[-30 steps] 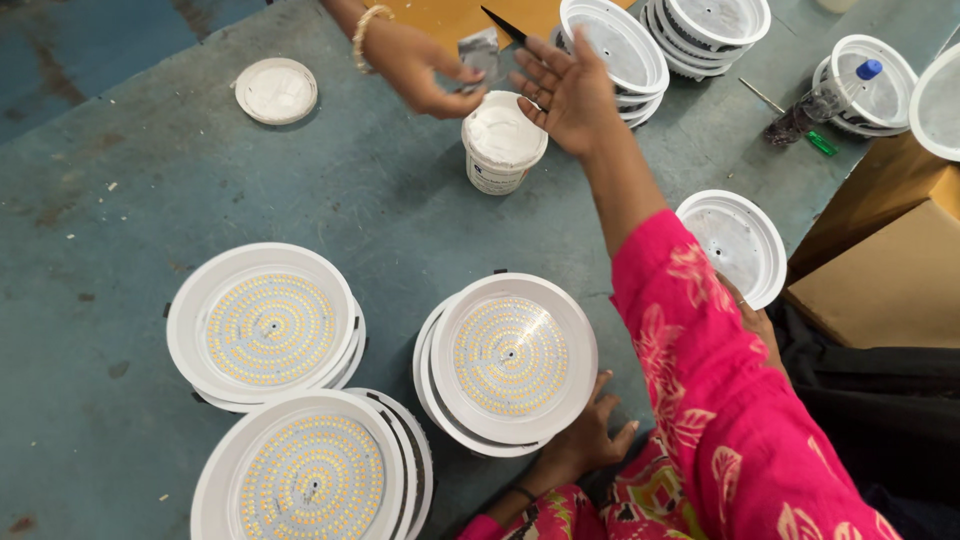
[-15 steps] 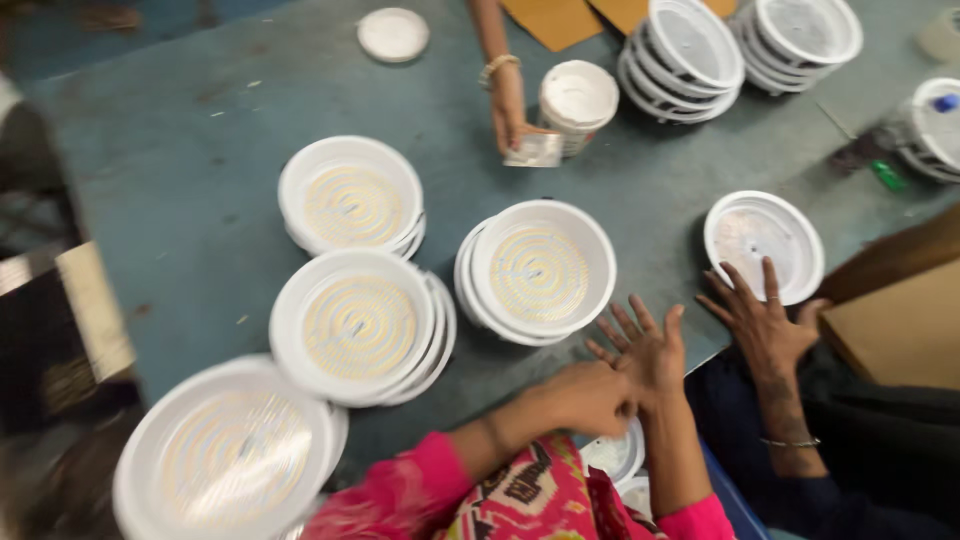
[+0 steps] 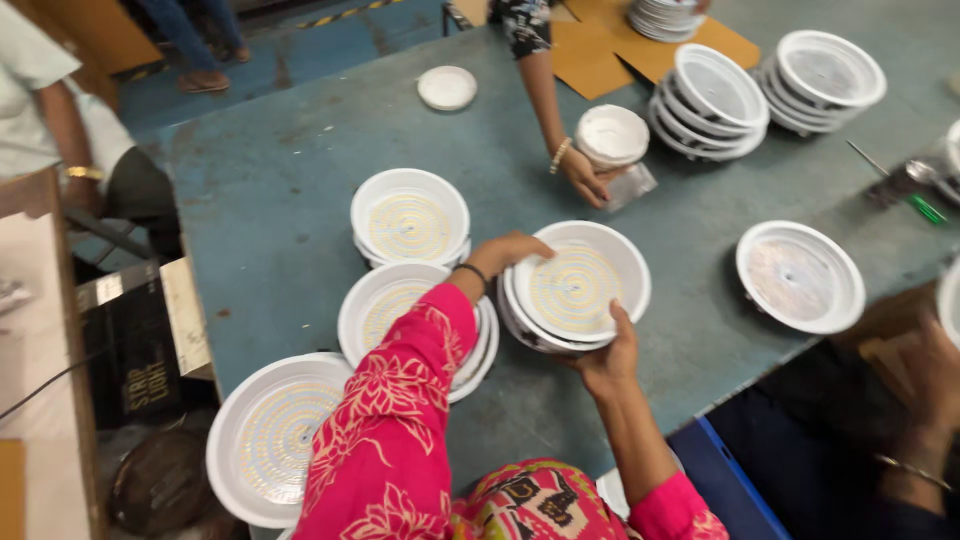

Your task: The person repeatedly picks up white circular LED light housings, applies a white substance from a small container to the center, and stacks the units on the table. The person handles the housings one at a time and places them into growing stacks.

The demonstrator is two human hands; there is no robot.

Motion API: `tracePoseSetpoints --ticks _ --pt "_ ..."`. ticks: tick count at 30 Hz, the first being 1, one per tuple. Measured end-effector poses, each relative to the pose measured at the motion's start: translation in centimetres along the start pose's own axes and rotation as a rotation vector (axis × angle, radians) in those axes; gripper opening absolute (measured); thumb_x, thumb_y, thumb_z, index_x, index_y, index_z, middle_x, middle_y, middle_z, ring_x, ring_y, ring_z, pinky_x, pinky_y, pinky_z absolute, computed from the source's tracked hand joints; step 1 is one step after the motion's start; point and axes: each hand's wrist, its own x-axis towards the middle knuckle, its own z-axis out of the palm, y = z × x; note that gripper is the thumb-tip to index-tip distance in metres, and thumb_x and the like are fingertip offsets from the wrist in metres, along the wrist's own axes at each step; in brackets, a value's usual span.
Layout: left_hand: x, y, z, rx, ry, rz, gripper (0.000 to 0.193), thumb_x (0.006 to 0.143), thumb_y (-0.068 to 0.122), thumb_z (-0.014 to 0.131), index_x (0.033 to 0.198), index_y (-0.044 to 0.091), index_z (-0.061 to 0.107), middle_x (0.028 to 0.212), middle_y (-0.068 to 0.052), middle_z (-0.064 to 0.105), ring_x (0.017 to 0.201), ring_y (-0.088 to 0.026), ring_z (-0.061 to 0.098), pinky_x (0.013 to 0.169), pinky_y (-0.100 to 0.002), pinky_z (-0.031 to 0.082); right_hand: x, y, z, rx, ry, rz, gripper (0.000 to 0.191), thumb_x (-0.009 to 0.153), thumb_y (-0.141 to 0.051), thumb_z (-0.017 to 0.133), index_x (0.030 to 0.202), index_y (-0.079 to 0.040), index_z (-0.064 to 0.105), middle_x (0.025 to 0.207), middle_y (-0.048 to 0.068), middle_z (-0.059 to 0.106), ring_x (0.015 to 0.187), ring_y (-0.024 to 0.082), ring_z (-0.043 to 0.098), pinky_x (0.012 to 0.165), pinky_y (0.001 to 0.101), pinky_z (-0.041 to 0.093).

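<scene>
A stack of round white LED light fixtures (image 3: 580,290) sits on the blue-grey table (image 3: 290,220), near its front edge. My left hand (image 3: 512,250), at the end of a pink floral sleeve, grips the stack's left rim. Its near right rim is held by my right hand (image 3: 606,356). The top fixture is tilted slightly between my hands. Under my left forearm lies another fixture stack (image 3: 385,305), partly hidden.
More fixture stacks (image 3: 410,215) (image 3: 265,435) lie to the left, and a single fixture (image 3: 800,278) to the right. Across the table a co-worker's hand (image 3: 585,175) rests by a small white housing (image 3: 612,135). Empty housings (image 3: 715,95) are stacked far right.
My right hand came back from the co-worker's side of the table. Both hands, spread open half a second ago, now grip the centre stack. The view has swung left.
</scene>
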Motion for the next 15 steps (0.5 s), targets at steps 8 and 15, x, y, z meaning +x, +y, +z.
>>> tracePoseSetpoints --ticks 8,15 --pt "-6.0 10.4 -8.7 -0.345 0.200 0.031 0.054 0.074 0.029 0.071 0.117 -0.004 0.064 0.094 -0.023 0.073 0.075 -0.039 0.074 0.064 -0.065 0.059 -1.1 -11.7 11.9 -0.357 -0.140 -0.255 0.087 0.078 -0.059 0.061 0.153 -0.019 0.041 0.152 0.013 0.055 0.131 0.040 0.058 0.089 0.0724 0.045" --pt "-17.6 10.6 -20.6 -0.446 0.493 0.069 0.065 0.081 0.036 0.071 0.134 0.000 0.062 0.113 -0.028 0.075 0.093 -0.049 0.077 0.077 -0.082 0.053 6.2 -10.9 25.0 -0.488 -0.307 0.075 0.099 0.071 -0.067 0.055 0.156 -0.022 0.033 0.163 0.015 0.035 0.147 0.050 0.030 0.104 0.0886 0.015"
